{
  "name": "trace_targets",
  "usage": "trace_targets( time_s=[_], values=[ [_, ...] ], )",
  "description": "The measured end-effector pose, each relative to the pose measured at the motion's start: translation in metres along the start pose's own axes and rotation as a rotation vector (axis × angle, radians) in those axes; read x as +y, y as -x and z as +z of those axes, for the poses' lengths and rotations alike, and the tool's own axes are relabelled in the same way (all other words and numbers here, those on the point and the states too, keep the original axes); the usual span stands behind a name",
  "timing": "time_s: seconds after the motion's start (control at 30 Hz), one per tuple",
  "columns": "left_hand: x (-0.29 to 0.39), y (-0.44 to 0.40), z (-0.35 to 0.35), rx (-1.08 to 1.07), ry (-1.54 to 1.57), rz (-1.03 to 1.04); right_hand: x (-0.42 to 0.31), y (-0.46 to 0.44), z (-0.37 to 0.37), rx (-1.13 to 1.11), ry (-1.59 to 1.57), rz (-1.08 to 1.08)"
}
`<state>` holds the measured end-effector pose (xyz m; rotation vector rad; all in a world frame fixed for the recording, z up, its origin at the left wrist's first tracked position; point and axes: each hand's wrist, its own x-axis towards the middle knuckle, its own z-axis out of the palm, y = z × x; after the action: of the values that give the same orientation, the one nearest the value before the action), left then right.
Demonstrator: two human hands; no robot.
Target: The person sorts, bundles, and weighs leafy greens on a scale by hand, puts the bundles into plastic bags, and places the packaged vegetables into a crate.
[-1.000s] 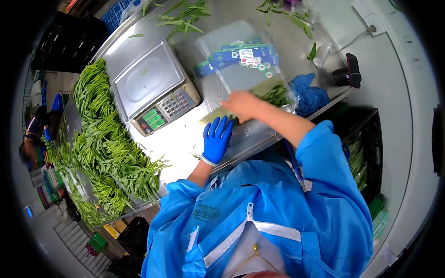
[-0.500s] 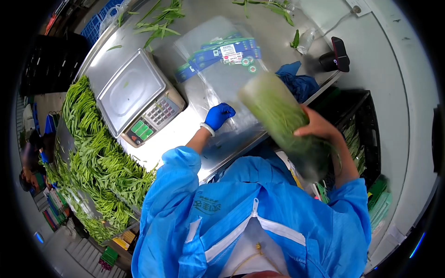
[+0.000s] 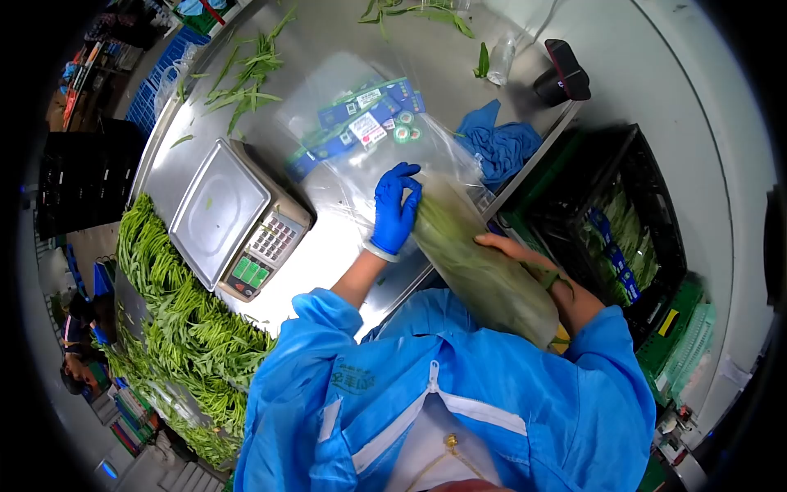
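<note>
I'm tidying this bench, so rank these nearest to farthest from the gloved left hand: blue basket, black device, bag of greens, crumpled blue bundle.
1. Bag of greens, right beside the hand.
2. Crumpled blue bundle, rightward.
3. Black device, farther right.
4. Blue basket, far left, beyond the table.

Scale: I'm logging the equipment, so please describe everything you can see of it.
The scale has a pale, plastic-looking body and a metal-looking rectangular pan with rounded corners, bearing a leaf scrap. Its panel has whitish keys and green keys. It sits upright on the table beside heaped greens; neither left hand nor right hand touches it.
</note>
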<state>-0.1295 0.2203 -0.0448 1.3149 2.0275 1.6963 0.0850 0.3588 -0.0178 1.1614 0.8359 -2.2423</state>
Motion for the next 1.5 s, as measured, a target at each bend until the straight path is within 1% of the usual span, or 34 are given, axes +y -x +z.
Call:
trace_targets(
  time_s=[0.03,0.1,0.13,0.23,0.27,0.3,0.33,0.4,0.43,0.5,0.57,0.6,0.63,0.67,0.7,0.73,0.77,0.8,0.83,0.87,0.9,0.97,1.0,1.03,1.1,1.13,1.17,1.23,1.27,1.3,1.37,1.4,1.43,1.5],
  values=[
    [0.017,0.000,0.005,0.100,0.084,-0.083,-0.009,-0.003,0.006,-0.011,-0.013,-0.038],
    [0.057,-0.005,0.012,-0.136,0.043,0.091,-0.029,-0.011,0.018,-0.038,-0.028,-0.096],
    [0.072,-0.002,0.017,-0.170,0.029,0.124,-0.037,-0.013,0.025,-0.050,-0.032,-0.114],
    [0.049,-0.015,-0.005,-0.110,0.073,0.030,-0.058,-0.013,0.047,-0.060,0.013,-0.115],
    [0.026,-0.019,-0.012,0.024,-0.050,0.047,-0.061,-0.012,0.052,-0.055,0.039,-0.099],
    [0.023,-0.022,-0.025,0.046,-0.134,-0.016,-0.062,-0.013,0.056,-0.049,0.064,-0.084],
    [0.034,-0.025,-0.026,-0.010,-0.150,0.033,-0.058,-0.024,0.052,0.024,0.099,-0.188],
    [0.065,-0.021,-0.020,-0.173,-0.107,0.098,-0.048,-0.071,0.018,-0.125,-0.009,-0.214],
    [0.082,-0.023,-0.018,-0.242,-0.075,0.141,-0.050,-0.078,0.017,-0.197,-0.065,-0.228],
    [0.082,-0.025,-0.024,-0.318,-0.062,0.206,-0.056,-0.073,0.029,-0.177,-0.042,-0.246],
    [0.075,-0.026,-0.043,-0.066,-0.038,0.188,-0.069,-0.047,0.063,-0.155,-0.019,-0.264],
    [0.076,-0.020,-0.048,0.234,0.070,-0.060,-0.079,-0.030,0.079,-0.121,0.037,-0.209],
    [0.076,-0.016,-0.047,0.605,0.040,-0.246,-0.082,-0.031,0.081,-0.103,0.069,-0.222],
    [0.046,-0.001,-0.042,0.597,0.236,-0.408,-0.085,-0.033,0.082,-0.086,0.102,-0.236],
    [0.045,0.001,-0.046,0.580,0.432,-0.574,-0.084,-0.037,0.081,-0.068,0.131,-0.244],
    [0.048,0.010,-0.047,0.391,0.815,-0.840,-0.086,-0.043,0.082,-0.071,0.187,-0.211],
    [0.055,0.022,-0.046,0.169,1.195,-1.085,-0.084,-0.048,0.085,0.009,0.210,-0.302],
    [0.066,0.029,-0.042,0.129,1.328,-1.085,-0.092,-0.035,0.115,0.091,0.231,-0.401],
    [0.078,0.033,-0.042,0.122,1.177,-1.055,-0.095,-0.062,0.100,0.024,0.243,-0.426],
    [0.093,0.039,-0.042,0.113,1.117,-1.073,-0.097,-0.090,0.085,-0.043,0.253,-0.450],
    [0.105,0.045,-0.043,0.104,1.054,-1.091,-0.103,-0.097,0.087,0.072,0.359,-0.550],
    [0.105,0.071,-0.049,0.004,0.998,-1.084,-0.106,-0.106,0.103,0.297,0.573,-0.747],
    [0.104,0.082,-0.056,-0.042,0.968,-1.080,-0.100,-0.105,0.111,0.329,0.605,-0.728],
    [0.107,0.091,-0.065,-0.022,1.096,-1.114,-0.086,-0.098,0.119,0.360,0.637,-0.704],
    [0.118,0.107,-0.081,0.019,1.357,-1.184,-0.047,-0.018,0.168,0.195,0.383,-0.676],
    [0.140,0.103,-0.088,0.120,1.429,-1.228,-0.020,-0.011,0.160,0.159,0.433,-0.752],
    [0.141,0.111,-0.093,0.122,1.286,-1.266,0.003,-0.004,0.148,0.123,0.482,-0.828],
    [0.142,0.129,-0.106,0.128,1.006,-1.329,0.036,0.019,0.130,0.089,0.743,-0.878],
    [0.144,0.128,-0.112,0.119,0.887,-1.340,0.027,0.045,0.144,0.163,0.881,-0.899],
    [0.146,0.128,-0.118,0.108,0.768,-1.352,0.024,0.051,0.145,0.187,0.974,-1.009],
    [0.121,0.145,-0.122,0.149,0.761,-1.138,0.012,0.054,0.144,0.233,1.160,-1.240],
    [0.099,0.151,-0.124,0.174,0.650,-1.048,-0.001,0.049,0.151,0.336,1.256,-1.555],
    [0.112,0.132,-0.139,0.138,0.570,-1.043,-0.020,0.057,0.172,0.509,1.327,-1.722],
    [0.126,0.109,-0.157,0.103,0.635,-1.011,-0.043,0.055,0.201,0.830,1.224,-1.854]
  ],
)
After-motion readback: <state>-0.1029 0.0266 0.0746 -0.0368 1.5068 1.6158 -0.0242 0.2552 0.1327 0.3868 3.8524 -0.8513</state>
